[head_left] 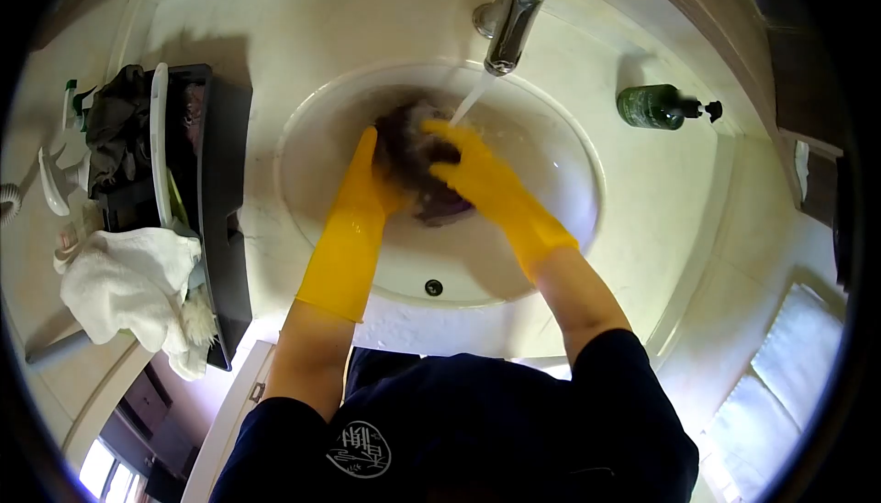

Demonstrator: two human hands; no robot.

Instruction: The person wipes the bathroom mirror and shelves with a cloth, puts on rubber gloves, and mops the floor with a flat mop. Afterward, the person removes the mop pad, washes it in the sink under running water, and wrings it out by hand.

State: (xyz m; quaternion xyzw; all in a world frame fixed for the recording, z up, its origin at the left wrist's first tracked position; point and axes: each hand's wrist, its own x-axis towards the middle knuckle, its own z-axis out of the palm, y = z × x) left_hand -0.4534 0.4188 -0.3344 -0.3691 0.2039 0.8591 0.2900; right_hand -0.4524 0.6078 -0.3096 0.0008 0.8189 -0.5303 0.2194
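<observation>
Both hands wear yellow rubber gloves and are in an oval white sink (312, 182). A dark, wet, foamy cloth-like bundle (413, 140) lies in the basin between them. My left hand (374, 177) is against the bundle's left side, thumb or a finger pointing up, the rest partly hidden by water and blur. On the bundle's upper right, my right hand (459, 154) has its fingers bent and spread apart over it. Water runs from the chrome faucet (514, 30) onto the right glove and the bundle.
On the left stands a dark rack (225, 218) with dark cloths and a white towel (133, 273). A green pump bottle (652, 106) sits on the counter (642, 191) at right. Pale folded cloths (798, 338) are at lower right. The overflow hole (434, 287) is near the basin's front.
</observation>
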